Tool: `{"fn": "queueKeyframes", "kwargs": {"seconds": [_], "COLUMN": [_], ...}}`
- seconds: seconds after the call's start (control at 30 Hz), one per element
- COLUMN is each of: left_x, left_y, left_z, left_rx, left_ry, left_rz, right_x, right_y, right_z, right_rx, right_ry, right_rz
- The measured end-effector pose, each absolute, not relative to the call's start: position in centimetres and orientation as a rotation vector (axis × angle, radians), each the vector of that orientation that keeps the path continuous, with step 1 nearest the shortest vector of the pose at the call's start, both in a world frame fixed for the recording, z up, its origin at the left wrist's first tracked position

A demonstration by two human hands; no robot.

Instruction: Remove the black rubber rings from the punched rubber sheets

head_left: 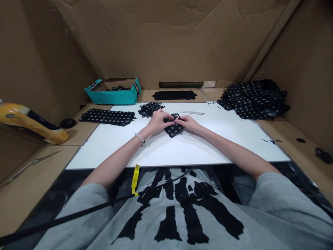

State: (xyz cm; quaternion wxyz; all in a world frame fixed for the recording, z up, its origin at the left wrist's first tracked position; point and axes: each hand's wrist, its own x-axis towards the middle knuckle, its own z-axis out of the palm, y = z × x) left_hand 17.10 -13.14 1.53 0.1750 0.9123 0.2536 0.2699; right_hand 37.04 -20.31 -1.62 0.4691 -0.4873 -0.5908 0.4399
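Two forearms converge from either side over the white surface (166, 149). Left hand (158, 122): angled inward, fingers curled, thumb and fingertips nearly closed on the upper edge of the black dotted piece (173, 130). Right hand (188, 123): low, thumb and index finger pinched at the piece's upper right edge. The piece lies beneath and between both sets of fingers. Just beyond the left fingers, a pile of black rings (150, 109); beyond the right fingers, a white pen (192, 112). Left of the left fingers, a flat dotted strip (108, 117).
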Motion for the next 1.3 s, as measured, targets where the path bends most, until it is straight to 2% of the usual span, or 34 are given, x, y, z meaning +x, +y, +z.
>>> {"fn": "queueKeyframes", "kwargs": {"seconds": [0.6,0.87,1.03,1.3], "left_x": [17.5,11.8,9.8,10.8], "left_y": [-11.5,-3.6,-2.1,-2.6], "left_z": [0.3,1.3,0.8,-0.6], "left_rx": [2.132,1.621,1.619,2.211], "left_ry": [0.787,1.164,1.201,1.272], "left_rz": [0.804,1.543,1.369,1.204], "right_x": [37.4,37.4,37.6,37.5], "right_y": [-20.4,-20.1,-19.9,-20.0], "right_z": [-1.8,-2.3,-2.6,-2.5], "right_rx": [-1.207,-1.223,-1.209,-1.228], "right_ry": [-1.488,-1.399,-1.382,-1.398], "right_rz": [1.126,1.190,1.220,1.184]}}
